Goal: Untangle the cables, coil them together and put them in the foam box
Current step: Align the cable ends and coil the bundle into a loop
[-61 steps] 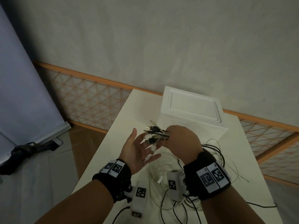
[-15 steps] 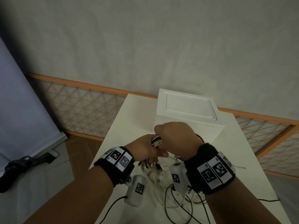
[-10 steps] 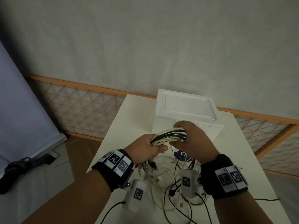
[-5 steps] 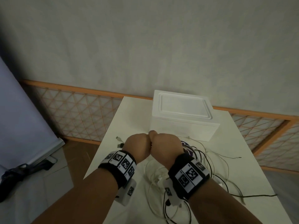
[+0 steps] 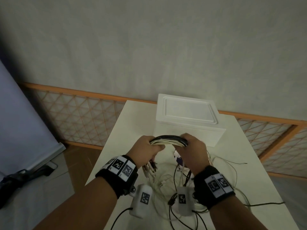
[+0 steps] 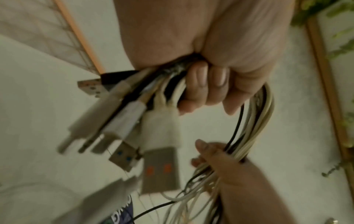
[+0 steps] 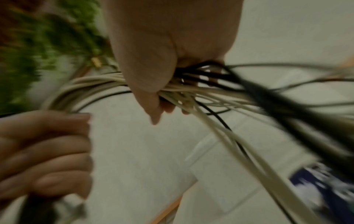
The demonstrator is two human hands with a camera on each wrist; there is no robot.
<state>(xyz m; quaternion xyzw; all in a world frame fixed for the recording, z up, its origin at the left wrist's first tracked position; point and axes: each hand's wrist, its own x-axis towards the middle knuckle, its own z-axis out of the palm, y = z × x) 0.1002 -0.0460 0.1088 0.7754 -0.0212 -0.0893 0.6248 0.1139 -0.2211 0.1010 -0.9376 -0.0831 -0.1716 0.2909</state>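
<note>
Change: hands, side by side half a second ago, now apart, a cable span arched between them.
Left hand [image 5: 146, 151]: fist clenched round the bundle of white and black cables [image 5: 168, 141]; plugs [image 6: 134, 136] dangle below.
Right hand [image 5: 192, 151]: grasping the same bundle.
White foam box [image 5: 187, 118]: lidded, on the white counter [image 5: 259, 163], behind the hands.
Loose ends: trailing onto the counter.

We find no text we can read. The black wristbands [image 5: 122, 168] and the small white wrist units [image 5: 144, 198] carry square black-and-white coded markers, not letters. A dark blue printed item [image 6: 122, 215] on the table shows white lettering, but blur and overlying cables leave it illegible in every view.
</note>
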